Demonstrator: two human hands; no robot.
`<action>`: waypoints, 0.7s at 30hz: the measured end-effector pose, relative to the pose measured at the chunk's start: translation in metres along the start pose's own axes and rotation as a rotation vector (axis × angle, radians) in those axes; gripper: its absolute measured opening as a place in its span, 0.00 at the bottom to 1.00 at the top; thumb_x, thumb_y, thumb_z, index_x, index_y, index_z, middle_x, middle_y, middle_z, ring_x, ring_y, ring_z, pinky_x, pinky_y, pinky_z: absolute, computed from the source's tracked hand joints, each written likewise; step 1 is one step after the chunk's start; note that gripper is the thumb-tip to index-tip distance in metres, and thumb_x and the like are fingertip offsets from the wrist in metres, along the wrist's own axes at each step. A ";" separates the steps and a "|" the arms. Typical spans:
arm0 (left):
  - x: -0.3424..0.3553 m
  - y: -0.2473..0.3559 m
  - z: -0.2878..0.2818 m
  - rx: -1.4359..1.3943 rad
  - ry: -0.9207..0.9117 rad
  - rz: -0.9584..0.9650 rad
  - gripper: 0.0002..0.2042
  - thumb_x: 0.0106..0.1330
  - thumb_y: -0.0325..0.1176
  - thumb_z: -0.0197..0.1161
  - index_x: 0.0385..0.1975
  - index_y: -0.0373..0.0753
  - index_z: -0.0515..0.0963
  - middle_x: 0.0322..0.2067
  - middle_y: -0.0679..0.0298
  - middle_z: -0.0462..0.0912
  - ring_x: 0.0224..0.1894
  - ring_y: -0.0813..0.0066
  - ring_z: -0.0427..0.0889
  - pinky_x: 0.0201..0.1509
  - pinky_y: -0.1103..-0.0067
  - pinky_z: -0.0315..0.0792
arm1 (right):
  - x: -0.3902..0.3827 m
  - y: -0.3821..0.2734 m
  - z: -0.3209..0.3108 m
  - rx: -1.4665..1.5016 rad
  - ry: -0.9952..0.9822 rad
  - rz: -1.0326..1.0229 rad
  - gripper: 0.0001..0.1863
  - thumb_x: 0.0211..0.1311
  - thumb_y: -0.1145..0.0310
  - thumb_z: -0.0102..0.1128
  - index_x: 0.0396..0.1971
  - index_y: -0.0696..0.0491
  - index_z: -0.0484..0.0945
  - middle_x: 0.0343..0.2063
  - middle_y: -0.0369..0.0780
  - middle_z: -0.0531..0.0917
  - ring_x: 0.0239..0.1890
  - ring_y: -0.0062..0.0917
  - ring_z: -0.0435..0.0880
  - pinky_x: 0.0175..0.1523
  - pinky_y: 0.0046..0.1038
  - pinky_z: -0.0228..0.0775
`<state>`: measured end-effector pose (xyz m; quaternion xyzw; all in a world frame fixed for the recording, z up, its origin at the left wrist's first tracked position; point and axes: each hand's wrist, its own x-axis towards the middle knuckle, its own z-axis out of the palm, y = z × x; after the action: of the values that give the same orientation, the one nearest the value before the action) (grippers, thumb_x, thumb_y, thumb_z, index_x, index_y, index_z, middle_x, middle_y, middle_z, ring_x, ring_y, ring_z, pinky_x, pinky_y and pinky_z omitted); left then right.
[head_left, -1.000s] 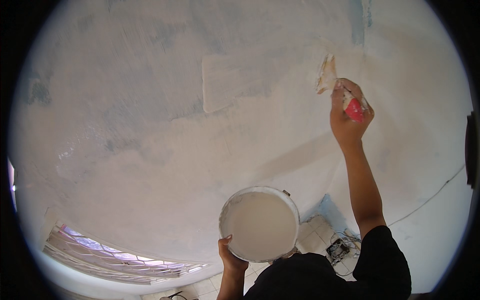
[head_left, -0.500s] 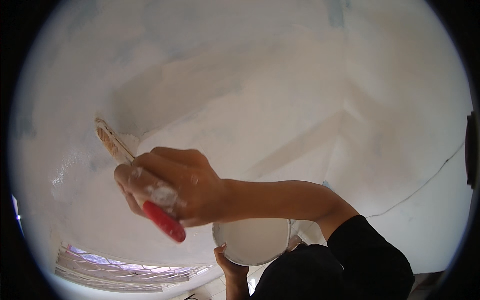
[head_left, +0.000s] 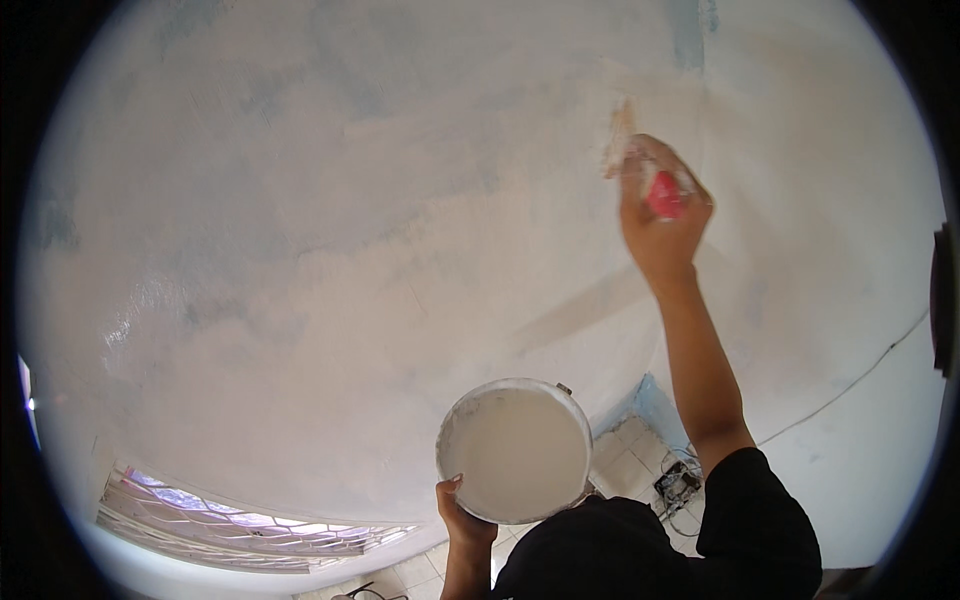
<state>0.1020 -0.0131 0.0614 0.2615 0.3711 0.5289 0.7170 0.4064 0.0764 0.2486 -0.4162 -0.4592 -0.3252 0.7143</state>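
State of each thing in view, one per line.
Brush, held, blurred
Right hand, closed around brush
Bucket, lidless, holding pale liquid
Left hand, gripping bucket rim
Wall, patchily coated, blue-grey showing through
Window, barred; open or shut unclear
Cable, stretched out, not coiled

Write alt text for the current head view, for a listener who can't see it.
A person's right hand holds a red-ended, brush-like tool, blurred, in front of a patchy off-white wall. The left hand grips a round bucket of pale liquid, thumb over its rim. A window with a grille shows at lower left.
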 end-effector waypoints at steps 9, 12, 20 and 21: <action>-0.002 0.002 0.006 -0.068 -0.044 0.045 0.31 0.50 0.49 0.47 0.51 0.33 0.64 0.46 0.54 0.71 0.48 0.62 0.71 0.48 0.71 0.67 | -0.063 -0.161 0.058 0.426 -0.288 -0.520 0.24 0.35 0.74 0.62 0.39 0.60 0.72 0.25 0.40 0.75 0.26 0.24 0.78 0.21 0.21 0.71; -0.003 0.003 0.004 -0.052 -0.046 0.071 0.32 0.50 0.49 0.48 0.52 0.33 0.64 0.46 0.55 0.71 0.48 0.61 0.71 0.48 0.70 0.66 | -0.046 -0.176 0.067 0.888 -0.572 -0.258 0.15 0.46 0.71 0.61 0.36 0.59 0.75 0.24 0.40 0.75 0.26 0.28 0.77 0.28 0.23 0.73; -0.004 0.007 0.008 -0.073 0.004 0.053 0.32 0.50 0.48 0.48 0.52 0.32 0.63 0.46 0.53 0.71 0.48 0.60 0.71 0.49 0.69 0.67 | -0.052 -0.038 0.050 0.527 -0.234 -0.035 0.09 0.49 0.75 0.62 0.33 0.55 0.77 0.31 0.38 0.82 0.33 0.25 0.82 0.41 0.24 0.70; -0.002 0.005 0.006 -0.074 -0.008 0.044 0.32 0.50 0.49 0.47 0.52 0.32 0.64 0.46 0.53 0.71 0.48 0.60 0.72 0.48 0.69 0.67 | -0.046 -0.017 0.032 0.472 -0.236 0.067 0.09 0.49 0.75 0.62 0.33 0.56 0.77 0.30 0.39 0.82 0.32 0.27 0.82 0.39 0.24 0.72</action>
<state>0.1039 -0.0137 0.0698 0.2452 0.3424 0.5569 0.7159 0.3625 0.1009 0.2185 -0.2880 -0.5883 -0.1344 0.7436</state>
